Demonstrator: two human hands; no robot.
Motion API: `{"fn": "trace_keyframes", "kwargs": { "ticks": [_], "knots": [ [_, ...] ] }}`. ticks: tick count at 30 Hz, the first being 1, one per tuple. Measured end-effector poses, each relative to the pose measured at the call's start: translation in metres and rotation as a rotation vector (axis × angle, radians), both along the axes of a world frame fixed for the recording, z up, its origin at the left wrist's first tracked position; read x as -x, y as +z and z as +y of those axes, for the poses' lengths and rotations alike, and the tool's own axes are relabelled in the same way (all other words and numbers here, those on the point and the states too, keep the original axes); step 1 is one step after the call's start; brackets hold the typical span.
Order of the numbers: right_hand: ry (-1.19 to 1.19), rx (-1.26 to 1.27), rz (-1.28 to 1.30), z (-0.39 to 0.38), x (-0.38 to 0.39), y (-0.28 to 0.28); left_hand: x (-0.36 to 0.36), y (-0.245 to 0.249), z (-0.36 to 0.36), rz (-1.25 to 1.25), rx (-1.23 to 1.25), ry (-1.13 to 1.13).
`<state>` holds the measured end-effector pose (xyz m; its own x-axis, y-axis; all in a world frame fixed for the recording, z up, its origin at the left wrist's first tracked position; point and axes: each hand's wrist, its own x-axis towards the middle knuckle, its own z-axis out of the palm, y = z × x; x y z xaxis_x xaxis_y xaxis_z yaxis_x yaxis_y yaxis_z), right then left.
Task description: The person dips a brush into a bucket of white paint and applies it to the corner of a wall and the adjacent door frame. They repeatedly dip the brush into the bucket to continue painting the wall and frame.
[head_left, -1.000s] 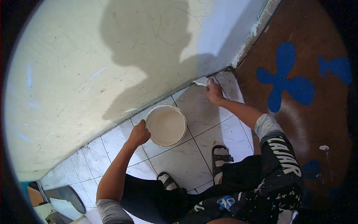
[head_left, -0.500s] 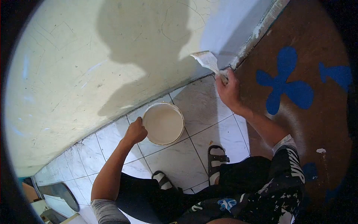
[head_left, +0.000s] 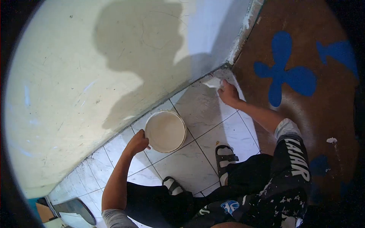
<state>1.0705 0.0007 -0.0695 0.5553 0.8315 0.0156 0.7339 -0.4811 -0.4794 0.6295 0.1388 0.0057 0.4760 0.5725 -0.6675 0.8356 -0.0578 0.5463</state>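
My left hand [head_left: 138, 143] grips the left rim of a round paint bucket [head_left: 165, 132] full of off-white paint. My right hand [head_left: 228, 93] is closed around a wide paintbrush [head_left: 213, 82] whose bristles look coated white and point left. Its handle is mostly hidden in my fingers. The brush shows over the tiles just below the corner of the wall, up and to the right of the bucket. Beside it rises the cream wall [head_left: 68, 49], with a paler bluish-white painted strip [head_left: 207, 26] near the corner.
A brown door-like panel [head_left: 262, 49] with blue flower shapes [head_left: 281, 72] stands on the right. White marbled tiles [head_left: 178, 163] make up the floor, with my sandalled feet [head_left: 225, 157] on them. A dark-rimmed object [head_left: 78, 211] lies at the lower left. My shadow falls across the wall.
My right hand has lowered the brush from the wall corner, down and slightly left, to over the floor tiles. My left hand stays on the bucket rim; the view has shifted a little.
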Motion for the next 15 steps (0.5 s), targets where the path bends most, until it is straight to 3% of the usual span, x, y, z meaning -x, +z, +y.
{"fn": "trace_keyframes", "kwargs": {
  "ticks": [2, 4, 5, 11, 15],
  "knots": [
    [-0.003, 0.092, 0.019, 0.014, -0.02, 0.008, -0.002, 0.005, -0.002, -0.004, 0.005, 0.02],
    [0.007, -0.108, -0.048, 0.025, -0.035, 0.005, -0.008, 0.014, -0.005, -0.017, 0.016, 0.046],
    [0.003, -0.084, -0.035, 0.026, -0.027, 0.039, -0.012, 0.023, -0.007, -0.014, 0.002, 0.034],
    [-0.09, -0.267, 0.028, 0.041, -0.02, 0.117, -0.007, 0.009, -0.004, 0.016, -0.022, 0.027],
    [-0.14, -0.471, 0.087, 0.015, -0.007, 0.135, -0.012, 0.017, -0.007, -0.002, 0.007, 0.06]
  ]
}}
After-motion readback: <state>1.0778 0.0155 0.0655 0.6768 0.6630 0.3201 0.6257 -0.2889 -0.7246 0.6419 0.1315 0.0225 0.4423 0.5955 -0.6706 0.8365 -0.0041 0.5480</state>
